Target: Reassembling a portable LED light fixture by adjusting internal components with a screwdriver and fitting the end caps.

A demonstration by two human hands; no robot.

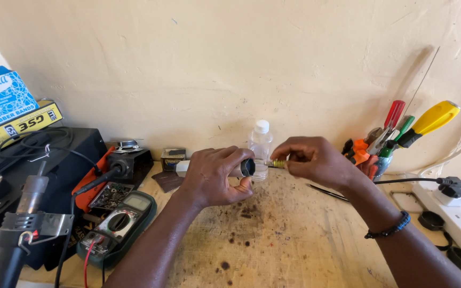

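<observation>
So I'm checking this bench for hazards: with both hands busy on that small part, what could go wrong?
1. The clear bottle stands right behind the left hand and right hand; a nudge might tip it toward the multimeter.
2. The thin tool in the right fingers could slip off the dark cylinder.
3. The black cable runs beside the right wrist and might snag.

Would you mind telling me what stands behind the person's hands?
A clear plastic bottle with a white cap stands by the wall; the left hand and right hand cover its lower part.
</observation>
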